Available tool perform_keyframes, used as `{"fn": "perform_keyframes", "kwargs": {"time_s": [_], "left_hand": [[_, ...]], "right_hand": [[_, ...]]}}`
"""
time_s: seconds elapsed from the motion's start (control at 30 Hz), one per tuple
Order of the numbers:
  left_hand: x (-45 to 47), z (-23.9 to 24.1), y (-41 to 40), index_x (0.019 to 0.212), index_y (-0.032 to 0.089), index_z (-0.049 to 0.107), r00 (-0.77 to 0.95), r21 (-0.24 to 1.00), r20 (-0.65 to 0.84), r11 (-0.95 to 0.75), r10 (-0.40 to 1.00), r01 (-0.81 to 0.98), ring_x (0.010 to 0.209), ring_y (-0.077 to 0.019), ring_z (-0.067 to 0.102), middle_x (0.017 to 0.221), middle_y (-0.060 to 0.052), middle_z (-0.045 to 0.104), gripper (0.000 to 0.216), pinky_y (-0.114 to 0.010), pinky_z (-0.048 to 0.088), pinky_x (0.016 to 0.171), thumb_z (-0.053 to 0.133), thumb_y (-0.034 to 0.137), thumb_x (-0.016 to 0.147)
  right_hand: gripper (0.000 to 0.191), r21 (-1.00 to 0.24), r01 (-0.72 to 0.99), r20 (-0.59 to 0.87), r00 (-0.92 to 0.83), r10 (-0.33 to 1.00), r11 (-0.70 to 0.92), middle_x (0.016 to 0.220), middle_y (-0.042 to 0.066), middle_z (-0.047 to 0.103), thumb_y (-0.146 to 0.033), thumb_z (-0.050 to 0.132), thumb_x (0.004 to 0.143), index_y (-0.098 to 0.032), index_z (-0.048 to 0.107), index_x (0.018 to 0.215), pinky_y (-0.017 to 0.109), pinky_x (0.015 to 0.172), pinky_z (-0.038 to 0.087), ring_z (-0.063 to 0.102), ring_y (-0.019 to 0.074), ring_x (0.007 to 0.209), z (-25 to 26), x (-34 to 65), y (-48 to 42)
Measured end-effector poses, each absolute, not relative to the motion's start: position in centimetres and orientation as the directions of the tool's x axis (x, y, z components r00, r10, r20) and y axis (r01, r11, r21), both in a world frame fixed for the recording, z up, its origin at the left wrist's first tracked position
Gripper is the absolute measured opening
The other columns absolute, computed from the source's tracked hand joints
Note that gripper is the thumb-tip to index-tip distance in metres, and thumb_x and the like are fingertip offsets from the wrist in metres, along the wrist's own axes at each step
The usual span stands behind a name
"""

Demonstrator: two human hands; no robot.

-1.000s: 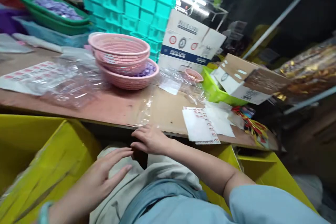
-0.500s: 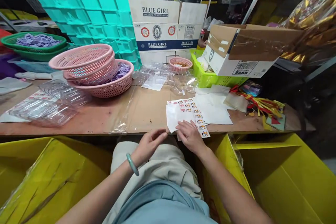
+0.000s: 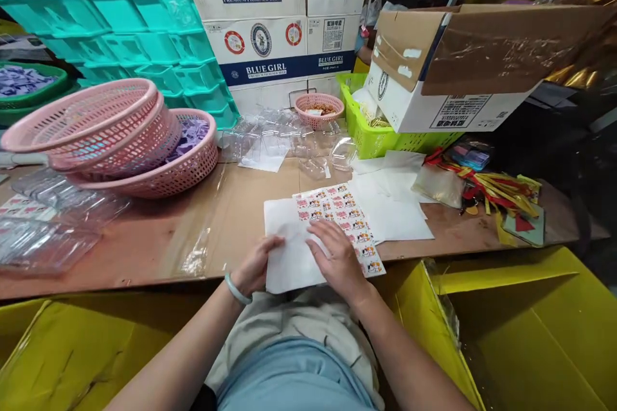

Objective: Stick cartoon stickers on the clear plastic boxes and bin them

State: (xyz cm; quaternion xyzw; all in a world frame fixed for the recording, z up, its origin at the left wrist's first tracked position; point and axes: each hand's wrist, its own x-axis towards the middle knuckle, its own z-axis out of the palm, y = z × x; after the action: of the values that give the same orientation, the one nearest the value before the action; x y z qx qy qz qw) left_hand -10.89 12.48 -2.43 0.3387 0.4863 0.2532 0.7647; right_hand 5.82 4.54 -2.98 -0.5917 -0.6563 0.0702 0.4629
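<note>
A blank white paper sheet (image 3: 289, 263) lies over the near table edge, partly on top of a sticker sheet (image 3: 357, 225) printed with cartoon cats and pink marks. At the blank sheet's left edge, my left hand (image 3: 258, 263) has it pinched, thumb on top and the other fingers mostly hidden beneath. My right hand (image 3: 337, 260) rests on the sheet near the cat stickers, its fingers stretched and the thumb apart. More white papers (image 3: 395, 205) spread out to the right of the stickers.
Pink baskets (image 3: 193, 160) and clear plastic trays (image 3: 58, 237) occupy the left. Behind stand teal crates (image 3: 130, 32), a beer carton (image 3: 260, 19), a small pink basket (image 3: 318, 121) and a green basket (image 3: 354, 122) bearing an open carton (image 3: 409, 103). Yellow bins (image 3: 525, 327) flank my legs.
My left hand has moved forward to the blank sheet and taken its left edge. The sheet has shifted left, uncovering more stickers. My right hand stays on it. The view has moved closer.
</note>
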Motion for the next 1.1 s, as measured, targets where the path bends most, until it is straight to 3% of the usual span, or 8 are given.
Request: {"fn": "perform_keyframes", "kwargs": {"time_s": [0.17, 0.3, 0.4, 0.57, 0.67, 0.87, 0.97, 1.1], "left_hand": [[-9.7, -2.7, 14.7, 0.126, 0.019, 0.051, 0.350, 0.912, -0.351, 0.401, 0.869, -0.082, 0.118, -0.0339, 0.059, 0.125, -0.013, 0.064, 0.060, -0.044, 0.054, 0.092, 0.069, 0.041, 0.072], [-9.3, -3.0, 17.4, 0.146, 0.030, 0.028, 0.135, 0.992, 0.003, -0.020, 0.991, 0.122, 0.148, -0.0285, 0.020, 0.158, -0.007, 0.027, 0.077, -0.043, 0.035, 0.114, 0.064, 0.043, 0.079], [-9.1, -2.7, 18.8, 0.139, 0.029, 0.042, 0.178, 0.959, 0.143, -0.180, 0.974, 0.218, 0.148, -0.0273, 0.018, 0.158, -0.005, 0.026, 0.062, -0.043, 0.025, 0.119, 0.062, 0.043, 0.082], [-8.1, -1.3, 20.8, 0.128, 0.024, 0.052, 0.367, 0.967, -0.156, 0.217, 0.917, -0.131, 0.134, -0.0276, 0.045, 0.146, -0.010, 0.046, 0.054, -0.037, 0.045, 0.105, 0.065, 0.047, 0.080], [-9.1, -0.3, 22.6, 0.134, 0.028, 0.042, 0.346, 0.875, -0.243, 0.359, 0.906, -0.325, 0.125, -0.0264, 0.053, 0.149, -0.009, 0.041, 0.061, -0.034, 0.054, 0.090, 0.062, 0.051, 0.081], [-14.5, -0.7, 25.0, 0.123, 0.021, 0.050, 0.388, 0.919, -0.203, 0.312, 0.899, -0.242, 0.100, -0.0224, 0.065, 0.116, -0.010, 0.062, 0.054, -0.035, 0.056, 0.083, 0.071, 0.031, 0.075], [-15.7, -1.7, 24.4, 0.120, 0.024, 0.050, 0.360, 0.947, -0.065, 0.172, 0.931, -0.272, 0.110, -0.0231, 0.062, 0.121, -0.009, 0.060, 0.047, -0.041, 0.051, 0.096, 0.069, 0.031, 0.078], [-16.7, -2.6, 23.1, 0.129, 0.025, 0.048, 0.296, 0.996, 0.088, -0.088, 0.951, -0.012, 0.131, -0.0256, 0.048, 0.140, -0.010, 0.050, 0.055, -0.041, 0.037, 0.112, 0.069, 0.032, 0.078]], "right_hand": [[0.028, -0.552, 0.822, 0.529, 0.216, 0.821, 0.140, 0.120, 0.014, 0.065, -0.022, 0.055, 0.091, -0.015, 0.064, 0.116, 0.049, 0.104, 0.046, 0.057, 0.0272, 0.116, -3.2, 9.8, 11.6], [0.042, -0.409, 0.912, 0.501, 0.203, 0.841, 0.023, 0.132, 0.020, 0.055, -0.021, 0.060, 0.085, -0.012, 0.058, 0.126, 0.052, 0.101, 0.046, 0.050, 0.0323, 0.122, -3.2, 11.2, 17.6], [0.035, -0.311, 0.949, 0.438, 0.186, 0.880, -0.047, 0.132, 0.020, 0.055, -0.014, 0.060, 0.083, -0.014, 0.063, 0.117, 0.052, 0.095, 0.047, 0.050, 0.0335, 0.117, -3.0, 11.8, 20.8], [0.023, -0.290, 0.955, 0.389, 0.066, 0.919, 0.054, 0.094, 0.010, 0.067, -0.012, 0.048, 0.091, -0.019, 0.069, 0.090, 0.041, 0.087, 0.050, 0.054, 0.0250, 0.093, -1.8, 10.0, 21.4], [0.021, -0.327, 0.910, 0.459, -0.083, 0.885, 0.254, 0.102, 0.009, 0.066, -0.016, 0.048, 0.094, -0.020, 0.068, 0.097, 0.038, 0.087, 0.051, 0.053, 0.0235, 0.096, -1.1, 6.7, 19.2], [0.046, -0.496, 0.787, 0.539, -0.052, 0.841, 0.367, 0.133, 0.010, 0.051, -0.012, 0.051, 0.089, -0.029, 0.049, 0.132, 0.042, 0.095, 0.051, 0.051, 0.0249, 0.118, -1.2, 1.1, 15.4], [0.070, -0.799, 0.585, 0.325, 0.221, 0.920, 0.141, 0.134, 0.015, 0.050, -0.031, 0.063, 0.084, -0.024, 0.029, 0.144, 0.036, 0.074, 0.058, 0.063, 0.0228, 0.101, -1.5, 0.3, 16.3], [0.027, -0.858, 0.513, 0.047, 0.110, 0.993, -0.016, 0.098, 0.005, 0.070, -0.026, 0.049, 0.092, -0.020, 0.053, 0.119, 0.029, 0.072, 0.055, 0.068, 0.0159, 0.078, -1.7, 0.0, 19.9]]}}
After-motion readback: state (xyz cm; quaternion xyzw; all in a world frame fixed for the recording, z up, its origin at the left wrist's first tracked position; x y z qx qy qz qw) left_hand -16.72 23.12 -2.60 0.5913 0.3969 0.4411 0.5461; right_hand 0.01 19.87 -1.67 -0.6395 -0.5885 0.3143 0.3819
